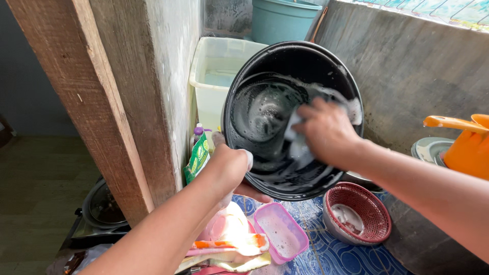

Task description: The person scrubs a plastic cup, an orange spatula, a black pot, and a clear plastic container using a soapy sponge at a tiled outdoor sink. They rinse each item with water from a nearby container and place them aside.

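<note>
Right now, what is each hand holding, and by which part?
The left hand grips the black pot by its lower left rim. The right hand presses a pale sponge against the pot's soapy inside.

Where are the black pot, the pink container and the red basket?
black pot (265, 109), head view, soapy inside wall.
pink container (280, 233), head view, inside bottom.
red basket (374, 206), head view, woven inner side.

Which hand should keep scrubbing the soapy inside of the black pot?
Right. The right hand is already inside the black pot, pressing a sponge to its soapy wall; the left hand grips the rim.
</note>
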